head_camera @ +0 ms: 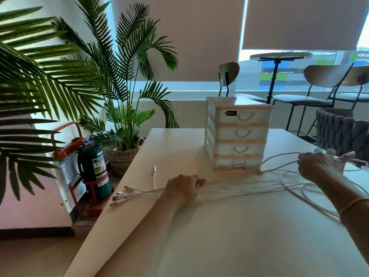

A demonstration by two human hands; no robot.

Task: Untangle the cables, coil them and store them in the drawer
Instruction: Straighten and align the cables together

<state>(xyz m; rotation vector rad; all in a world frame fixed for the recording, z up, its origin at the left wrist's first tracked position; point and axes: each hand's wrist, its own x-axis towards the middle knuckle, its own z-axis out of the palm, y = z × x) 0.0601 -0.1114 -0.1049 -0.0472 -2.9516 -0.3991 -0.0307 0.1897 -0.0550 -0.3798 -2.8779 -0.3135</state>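
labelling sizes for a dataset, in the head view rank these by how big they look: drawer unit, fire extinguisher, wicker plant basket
1. drawer unit, clearly largest.
2. fire extinguisher.
3. wicker plant basket, partly hidden by the table edge and standing farther off, so its place against the extinguisher is unsure.

We've got a smooth, slightly glossy pale table point(199, 226), a shiny plastic drawer unit point(238, 134), thin white rubbery-looking cables point(249, 186) with metal plug tips, plus a woven basket planter point(121, 158) nearby.
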